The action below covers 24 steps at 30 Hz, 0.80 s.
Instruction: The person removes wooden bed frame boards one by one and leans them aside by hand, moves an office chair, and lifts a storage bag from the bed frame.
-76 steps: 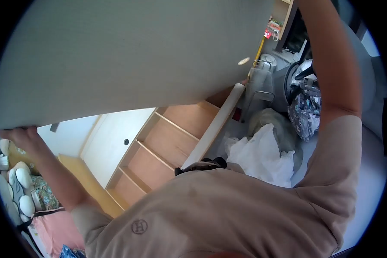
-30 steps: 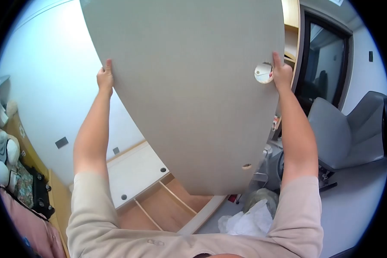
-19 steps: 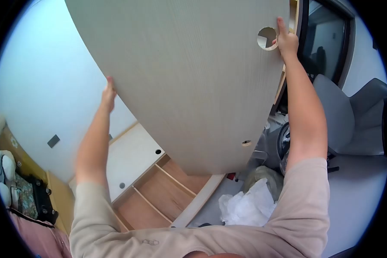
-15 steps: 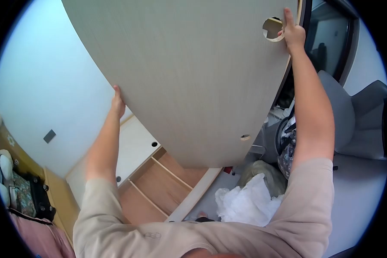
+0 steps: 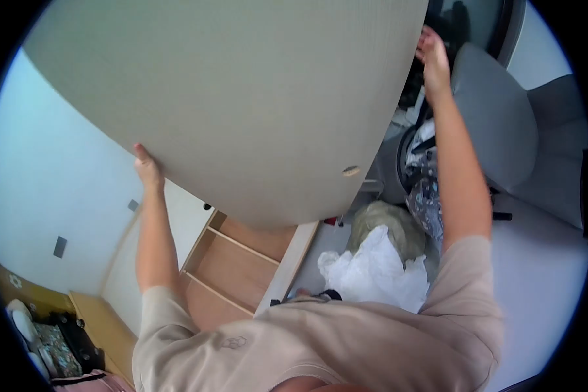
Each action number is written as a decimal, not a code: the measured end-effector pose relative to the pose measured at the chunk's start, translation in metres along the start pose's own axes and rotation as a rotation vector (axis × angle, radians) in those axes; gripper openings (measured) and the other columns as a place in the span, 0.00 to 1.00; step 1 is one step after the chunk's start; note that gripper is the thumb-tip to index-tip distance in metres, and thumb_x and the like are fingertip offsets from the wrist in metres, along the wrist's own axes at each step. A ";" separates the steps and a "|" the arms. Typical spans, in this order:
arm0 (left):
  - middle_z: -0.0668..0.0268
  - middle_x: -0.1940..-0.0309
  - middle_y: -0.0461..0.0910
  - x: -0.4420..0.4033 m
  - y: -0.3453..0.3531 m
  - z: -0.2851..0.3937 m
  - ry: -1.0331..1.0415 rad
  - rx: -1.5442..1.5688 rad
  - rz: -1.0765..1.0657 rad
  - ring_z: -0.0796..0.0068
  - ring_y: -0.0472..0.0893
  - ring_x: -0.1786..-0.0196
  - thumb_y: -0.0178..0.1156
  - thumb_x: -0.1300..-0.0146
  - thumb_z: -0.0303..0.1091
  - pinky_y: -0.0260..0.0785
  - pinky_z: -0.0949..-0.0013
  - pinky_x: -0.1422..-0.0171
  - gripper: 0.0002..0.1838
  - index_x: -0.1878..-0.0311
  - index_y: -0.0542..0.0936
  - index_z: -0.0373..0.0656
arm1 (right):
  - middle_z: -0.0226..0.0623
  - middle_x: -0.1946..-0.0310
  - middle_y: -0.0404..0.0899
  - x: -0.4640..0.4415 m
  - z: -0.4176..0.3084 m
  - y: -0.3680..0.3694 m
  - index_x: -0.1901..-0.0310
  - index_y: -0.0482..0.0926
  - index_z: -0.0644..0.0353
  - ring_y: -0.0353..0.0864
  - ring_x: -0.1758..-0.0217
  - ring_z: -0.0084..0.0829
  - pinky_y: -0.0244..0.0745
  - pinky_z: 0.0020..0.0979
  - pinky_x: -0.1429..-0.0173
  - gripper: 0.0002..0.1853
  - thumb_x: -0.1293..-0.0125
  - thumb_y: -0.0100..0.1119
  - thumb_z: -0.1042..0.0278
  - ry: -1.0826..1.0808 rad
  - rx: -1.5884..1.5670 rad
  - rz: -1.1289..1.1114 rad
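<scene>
Supporting the tilted panel [image 5: 242, 104] seems the step: left hand [image 5: 149, 172] grips its edge, right hand's [image 5: 436, 65] hold is unclear; next calls for balanced support.

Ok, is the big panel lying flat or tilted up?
Tilted up: the panel rises above the divided wooden base, compartments visible below its lower edge, left hand at one side edge, right hand by the other.

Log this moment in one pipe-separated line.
left hand: grips panel by edge | right hand: at opposite edge, grip unclear | panel: lower end at wooden compartments, contact hidden
</scene>
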State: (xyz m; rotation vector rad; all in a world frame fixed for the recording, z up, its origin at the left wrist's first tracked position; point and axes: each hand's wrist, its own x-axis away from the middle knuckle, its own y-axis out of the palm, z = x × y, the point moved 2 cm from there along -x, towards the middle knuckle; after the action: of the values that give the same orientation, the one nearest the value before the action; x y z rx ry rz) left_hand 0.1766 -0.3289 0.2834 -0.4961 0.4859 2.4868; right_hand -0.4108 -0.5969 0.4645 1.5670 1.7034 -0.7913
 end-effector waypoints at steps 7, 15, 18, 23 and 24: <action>0.55 0.37 0.67 0.025 0.029 0.027 -0.021 0.078 -0.019 0.61 0.68 0.35 0.49 0.49 0.77 0.59 0.61 0.30 0.57 0.38 0.65 0.25 | 0.42 0.64 0.79 0.132 0.113 -0.014 0.61 0.76 0.72 0.75 0.59 0.32 0.69 0.35 0.49 0.41 0.42 0.55 0.27 0.342 0.248 0.265; 0.52 0.36 0.66 0.034 0.021 0.039 0.041 0.141 0.016 0.60 0.66 0.34 0.52 0.46 0.74 0.58 0.58 0.30 0.56 0.38 0.63 0.23 | 0.30 0.80 0.71 0.133 0.090 -0.017 0.78 0.72 0.69 0.66 0.74 0.23 0.64 0.30 0.67 0.39 0.39 0.54 0.29 0.199 0.240 0.415; 0.52 0.34 0.64 0.032 0.012 0.074 0.035 0.126 0.048 0.59 0.65 0.33 0.51 0.44 0.73 0.57 0.58 0.29 0.55 0.36 0.61 0.24 | 0.26 0.80 0.69 0.134 0.021 -0.001 0.81 0.72 0.65 0.64 0.76 0.21 0.61 0.28 0.71 0.36 0.39 0.57 0.32 0.259 0.120 0.412; 0.55 0.30 0.59 0.023 -0.009 0.140 0.017 0.142 0.035 0.59 0.60 0.30 0.50 0.43 0.73 0.53 0.57 0.26 0.52 0.31 0.59 0.32 | 0.40 0.55 0.72 0.137 -0.067 0.014 0.54 0.72 0.74 0.69 0.52 0.29 0.63 0.30 0.47 0.41 0.39 0.54 0.30 0.250 0.050 0.378; 0.56 0.30 0.58 0.022 -0.016 0.152 0.018 0.152 0.002 0.59 0.59 0.29 0.50 0.43 0.73 0.52 0.57 0.26 0.52 0.31 0.59 0.34 | 0.48 0.44 0.74 0.141 -0.090 0.020 0.43 0.70 0.77 0.71 0.41 0.33 0.63 0.32 0.36 0.46 0.38 0.52 0.30 0.219 0.046 0.343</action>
State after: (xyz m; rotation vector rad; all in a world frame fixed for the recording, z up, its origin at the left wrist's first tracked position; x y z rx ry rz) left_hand 0.1319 -0.2401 0.4012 -0.4582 0.6772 2.4262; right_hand -0.4040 -0.4406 0.4028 1.9698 1.5084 -0.5021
